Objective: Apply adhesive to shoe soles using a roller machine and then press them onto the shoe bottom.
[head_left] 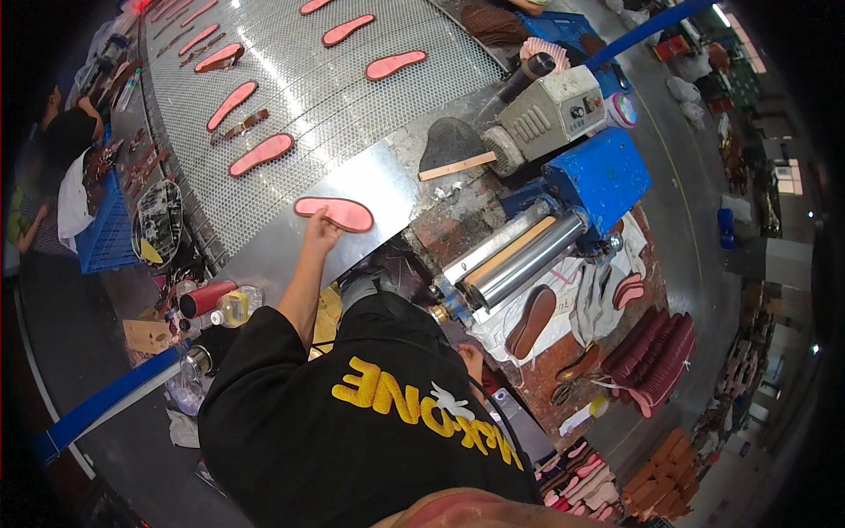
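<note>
My left hand (pixel 325 232) pinches the near edge of a pink shoe insole (pixel 341 214) with a dark brown rim. The insole is over the smooth metal plate (pixel 374 180) at the near end of a mesh conveyor (pixel 304 123). My right hand (pixel 473 360) is low beside my body, close to the roller machine's worktable. Only a small part of it shows, and its fingers are too hidden to read. Further up the conveyor lie several more pink insoles (pixel 261 155), with brown straps (pixel 239 127) among them.
Right of the plate stand a roller machine (pixel 528 264) with a blue housing (pixel 603 180) and a grey motor unit (pixel 550 110). Brown soles (pixel 532 321) and a maroon stack (pixel 651 361) lie beyond. Bottles (pixel 236 306) stand at left, near a blue rail (pixel 114 400). Another person (pixel 70 132) is at far left.
</note>
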Motion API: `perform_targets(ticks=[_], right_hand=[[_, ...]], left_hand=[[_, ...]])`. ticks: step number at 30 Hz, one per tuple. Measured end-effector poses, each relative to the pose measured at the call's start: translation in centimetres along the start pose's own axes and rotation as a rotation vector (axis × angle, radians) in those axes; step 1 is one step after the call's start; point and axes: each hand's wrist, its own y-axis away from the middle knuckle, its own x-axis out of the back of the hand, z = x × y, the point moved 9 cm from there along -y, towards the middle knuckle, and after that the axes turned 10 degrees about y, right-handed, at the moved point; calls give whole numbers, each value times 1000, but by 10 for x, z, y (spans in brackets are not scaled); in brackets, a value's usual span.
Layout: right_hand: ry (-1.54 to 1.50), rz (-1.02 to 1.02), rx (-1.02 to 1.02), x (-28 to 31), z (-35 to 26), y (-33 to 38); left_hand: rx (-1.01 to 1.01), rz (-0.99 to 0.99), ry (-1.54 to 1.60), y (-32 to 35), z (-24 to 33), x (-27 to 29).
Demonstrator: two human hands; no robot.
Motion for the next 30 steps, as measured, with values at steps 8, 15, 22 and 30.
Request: perform_targets(ticks=[8, 15, 22, 30], right_hand=[[34, -87, 18, -22, -24, -7], [29, -28, -44, -31, -7, -4], [15, 5, -142, -46, 1, 25], [-27, 167, -188, -37, -17, 26]], left_hand=[[-277, 31, 229, 30, 106, -2], [-296, 270, -771, -21, 186, 34], [-799, 163, -1977, -48, 234, -57], [-702, 269, -2178, -54, 214, -44]])
